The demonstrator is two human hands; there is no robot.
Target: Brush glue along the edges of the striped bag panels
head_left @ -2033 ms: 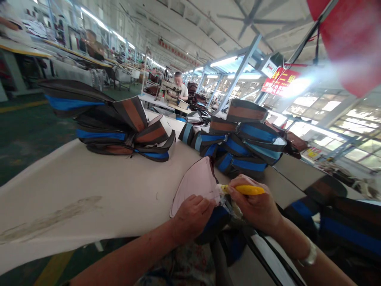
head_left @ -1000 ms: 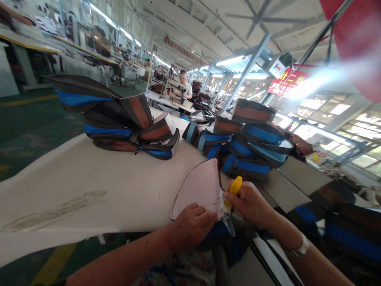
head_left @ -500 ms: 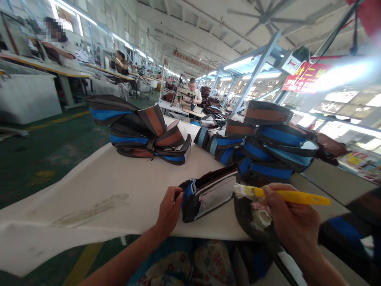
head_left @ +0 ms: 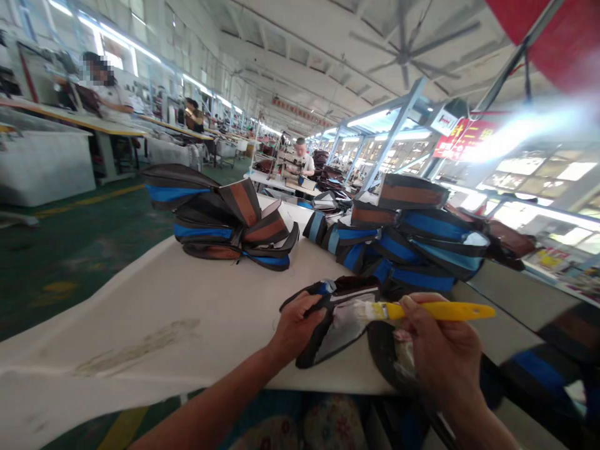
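My left hand (head_left: 296, 326) is closed on the left edge of a black, blue and white bag panel (head_left: 338, 322) and tilts it up off the white table (head_left: 154, 312). My right hand (head_left: 440, 353) is closed on a yellow-handled brush (head_left: 424, 310). Its pale bristles touch the white inner face of the panel. A small dark container with a pale rim (head_left: 398, 359) sits just under my right hand, partly hidden by it.
Two piles of blue, brown and black bag panels lie on the table, one at the far left (head_left: 220, 219), one at the far right (head_left: 403, 237). More dark panels (head_left: 548, 369) lie at the right edge. A person (head_left: 302, 159) works at a far table.
The pale curved piece my hands held has gone; my left hand now grips a black and blue panel and has tilted it up. The brush has swung level, its bristles onto the panel.
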